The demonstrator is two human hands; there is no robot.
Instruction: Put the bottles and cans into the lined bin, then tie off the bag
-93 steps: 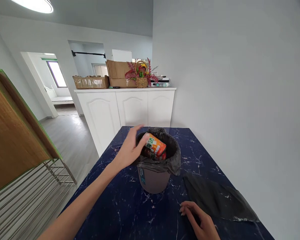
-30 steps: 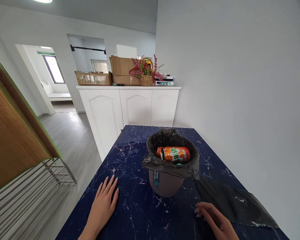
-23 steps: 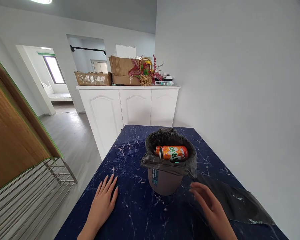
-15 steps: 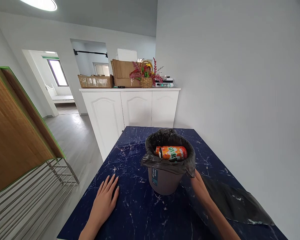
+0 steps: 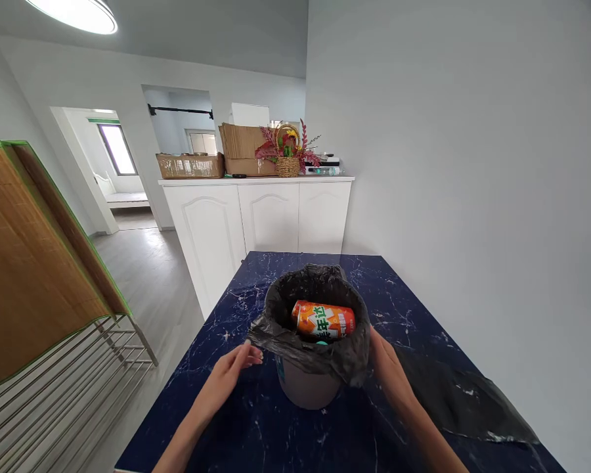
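Note:
A grey trash can [image 5: 308,389] lined with a black garbage bag [image 5: 315,358] stands upright before me. Inside, an orange drink can [image 5: 324,320] lies on its side, with a bit of something green below it. My right hand [image 5: 388,368] is against the right side of the trash can, gripping it at the bag's edge; its fingertips are hidden. At the other side, my left hand [image 5: 229,371] reaches toward the bag's left corner, thumb raised near it and fingers loosely bent, apart from the thumb. Whether the thumb touches the bag is unclear.
The trash can stands on a dark blue marble-patterned table [image 5: 256,427]. A flat black plastic bag [image 5: 467,401] lies on its right side. Behind is a white cabinet [image 5: 268,217] bearing cardboard boxes [image 5: 246,151] and a flower basket [image 5: 288,166]. A metal rack [image 5: 79,374] stands left.
The trash can has shifted left and nearer, turning so its label faces further left. My left hand has risen off the table toward the bag, and my right hand has moved slightly with the trash can.

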